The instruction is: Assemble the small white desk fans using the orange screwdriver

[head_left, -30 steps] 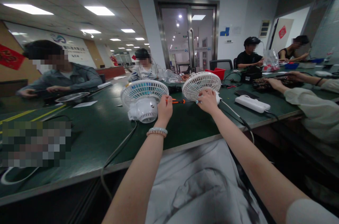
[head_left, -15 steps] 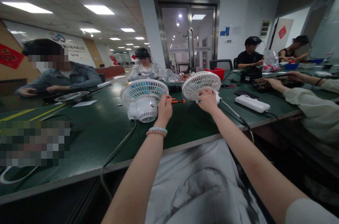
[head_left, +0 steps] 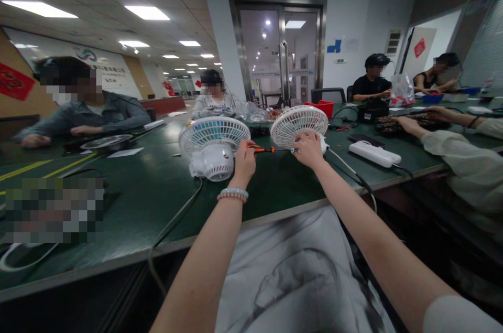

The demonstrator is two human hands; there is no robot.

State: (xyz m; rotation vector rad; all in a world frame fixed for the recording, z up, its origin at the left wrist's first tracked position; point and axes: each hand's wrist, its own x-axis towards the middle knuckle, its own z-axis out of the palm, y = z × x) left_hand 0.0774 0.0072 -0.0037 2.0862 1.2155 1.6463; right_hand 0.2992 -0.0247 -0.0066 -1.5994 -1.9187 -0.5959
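Note:
My left hand [head_left: 245,159] is closed around the handle end of an orange-and-black screwdriver [head_left: 264,149], beside the rear housing of a white fan [head_left: 214,159]. The screwdriver lies level, its thin shaft pointing right toward my other hand. My right hand [head_left: 308,149] is closed in front of a second white fan [head_left: 294,128], close to its base. A small pale-blue piece [head_left: 293,150] shows at the right fingertips, by the end of the shaft; its kind is too small to tell. The left fan rests grille-up, tilted away from me, with its cord trailing off the table edge.
On the green table [head_left: 157,202], a white power strip [head_left: 374,154] and a dark phone [head_left: 365,140] lie to the right. A red bin [head_left: 323,107] stands behind the right fan. Co-workers sit around, and one person's hands [head_left: 411,126] hold a dark patterned object nearby.
My hands and both fans hold almost the same positions. At the far left, a co-worker's arm has shifted slightly outward to the left.

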